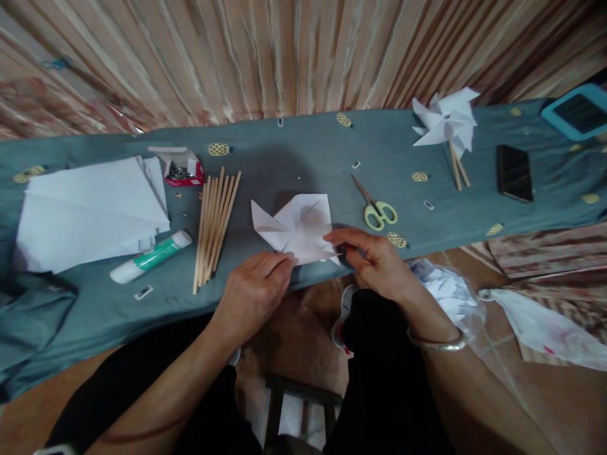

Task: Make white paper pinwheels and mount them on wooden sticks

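In front of me lies a white paper pinwheel sheet (303,224), slit at the corners, with its left part bent up. My left hand (260,281) grips its lower left edge, fingers pressed together. At the right edge my right hand (370,256) pinches the same paper near a lower right flap, thumb under and forefinger on top. Scissors (379,212) with light green handles rest just beyond my right hand. To the left of the paper is a bundle of wooden sticks (215,227).
Left are a white paper stack (95,208), a glue stick (152,256) and an open red box (184,170) of small metal pins. Right are finished pinwheels (448,120) on sticks, a black phone (515,172) and a blue-framed device (578,110). A bag of paper scraps (448,291) sits below.
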A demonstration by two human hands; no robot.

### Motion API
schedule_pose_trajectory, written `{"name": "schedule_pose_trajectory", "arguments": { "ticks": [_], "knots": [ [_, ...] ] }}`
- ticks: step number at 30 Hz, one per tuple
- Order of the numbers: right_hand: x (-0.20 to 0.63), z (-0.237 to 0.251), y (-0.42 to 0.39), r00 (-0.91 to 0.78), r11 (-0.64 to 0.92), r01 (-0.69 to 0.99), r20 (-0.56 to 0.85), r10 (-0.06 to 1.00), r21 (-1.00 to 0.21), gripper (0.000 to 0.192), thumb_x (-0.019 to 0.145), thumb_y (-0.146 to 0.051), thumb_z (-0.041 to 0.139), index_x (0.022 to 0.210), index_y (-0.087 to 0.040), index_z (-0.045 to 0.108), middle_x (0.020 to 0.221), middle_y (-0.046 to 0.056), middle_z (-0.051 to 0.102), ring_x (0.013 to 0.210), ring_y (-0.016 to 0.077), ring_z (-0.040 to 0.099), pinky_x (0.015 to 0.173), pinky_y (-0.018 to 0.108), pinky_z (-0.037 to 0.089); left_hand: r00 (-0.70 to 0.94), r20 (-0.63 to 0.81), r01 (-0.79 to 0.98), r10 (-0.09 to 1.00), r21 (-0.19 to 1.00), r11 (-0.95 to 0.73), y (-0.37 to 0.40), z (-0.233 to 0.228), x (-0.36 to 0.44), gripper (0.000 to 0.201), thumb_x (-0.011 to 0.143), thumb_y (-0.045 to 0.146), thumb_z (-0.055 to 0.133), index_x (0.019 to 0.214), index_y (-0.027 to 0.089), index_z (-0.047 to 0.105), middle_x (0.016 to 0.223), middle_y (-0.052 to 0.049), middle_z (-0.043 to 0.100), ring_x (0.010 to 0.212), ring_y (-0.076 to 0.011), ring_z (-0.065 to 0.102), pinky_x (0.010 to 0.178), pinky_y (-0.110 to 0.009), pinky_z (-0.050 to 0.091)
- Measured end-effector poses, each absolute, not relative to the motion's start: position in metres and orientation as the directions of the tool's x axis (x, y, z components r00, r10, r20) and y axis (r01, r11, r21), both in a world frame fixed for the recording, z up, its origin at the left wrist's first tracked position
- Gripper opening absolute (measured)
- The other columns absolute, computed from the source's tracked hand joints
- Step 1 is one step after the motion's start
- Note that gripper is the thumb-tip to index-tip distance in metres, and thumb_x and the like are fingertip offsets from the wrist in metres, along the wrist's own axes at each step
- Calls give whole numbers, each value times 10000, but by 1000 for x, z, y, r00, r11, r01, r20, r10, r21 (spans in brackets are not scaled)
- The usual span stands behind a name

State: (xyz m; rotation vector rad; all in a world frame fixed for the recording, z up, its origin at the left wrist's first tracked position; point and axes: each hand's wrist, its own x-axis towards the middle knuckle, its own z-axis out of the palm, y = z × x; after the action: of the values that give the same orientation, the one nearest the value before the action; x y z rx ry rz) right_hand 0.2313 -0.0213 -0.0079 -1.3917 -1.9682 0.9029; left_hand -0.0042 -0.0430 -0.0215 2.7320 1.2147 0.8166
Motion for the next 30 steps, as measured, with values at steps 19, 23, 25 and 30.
{"name": "schedule_pose_trajectory", "arguments": {
  "ticks": [19, 23, 25, 30],
  "knots": [
    [193, -12, -20, -176, 77, 602, -37, 984, -795, 346, 819, -208, 678, 1163, -187, 650, 846, 15, 726, 760, 162, 671, 751, 295, 519, 578, 357, 607, 734, 412, -679, -55, -26, -3, 384, 907, 65, 523, 1291, 74, 505, 1126, -140, 657, 992, -224, 615, 878, -382, 581],
    [190, -10, -21, -165, 138, 668, 35, 986, -731, 362, 819, -223, 685, 1174, -189, 620, 882, 25, 734, 779, 176, 697, 749, 301, 547, 561, 377, 584, 737, 451, -675, -53, -29, -4, 299, 901, 53, 526, 1198, 69, 559, 1097, -150, 647, 981, -228, 613, 849, -384, 589],
    [189, -10, -23, -178, 177, 683, 73, 981, -708, 339, 828, -227, 683, 1159, -202, 617, 909, 30, 738, 791, 178, 702, 757, 303, 559, 548, 384, 581, 743, 464, -668, -53, -30, -3, 282, 905, 57, 521, 1183, 74, 564, 1056, -139, 646, 966, -221, 615, 829, -368, 592],
    [185, -13, -27, -239, 304, 710, 188, 953, -636, 151, 873, -219, 639, 1021, -196, 661, 1084, 84, 721, 926, 209, 706, 852, 345, 572, 533, 383, 596, 754, 463, -656, -55, -30, -2, 254, 912, 61, 513, 1158, 70, 575, 989, -125, 640, 920, -209, 616, 783, -343, 592]
  ]
}}
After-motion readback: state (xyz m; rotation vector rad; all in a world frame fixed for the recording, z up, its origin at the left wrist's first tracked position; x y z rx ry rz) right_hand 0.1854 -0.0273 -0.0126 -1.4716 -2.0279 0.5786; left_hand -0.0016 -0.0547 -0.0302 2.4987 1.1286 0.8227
